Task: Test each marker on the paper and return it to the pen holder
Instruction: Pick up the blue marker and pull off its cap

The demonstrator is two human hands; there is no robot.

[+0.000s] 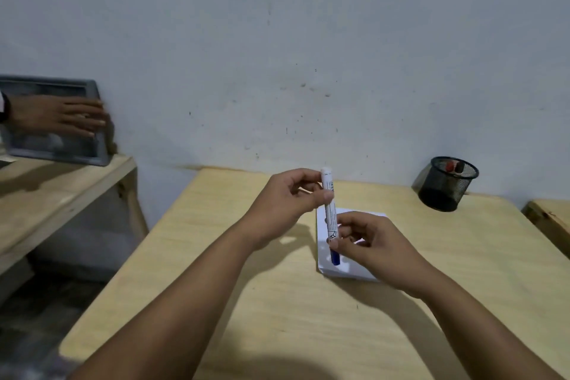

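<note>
A white marker with a blue cap (330,213) is held nearly upright above the white paper (354,268), blue cap end pointing down. My left hand (290,200) pinches its upper barrel. My right hand (367,241) grips the lower part just above the blue cap. The paper lies on the wooden table (277,318), partly hidden by my right hand. A black mesh pen holder (445,183) stands at the table's back right, near the wall, with a red-capped marker (451,166) and a dark one inside.
A second wooden desk (55,194) stands to the left with a grey tablet-like frame (61,148) leaning on the wall; another person's hand (61,116) rests on it. Another table edge (549,219) shows at far right. The wall is close behind.
</note>
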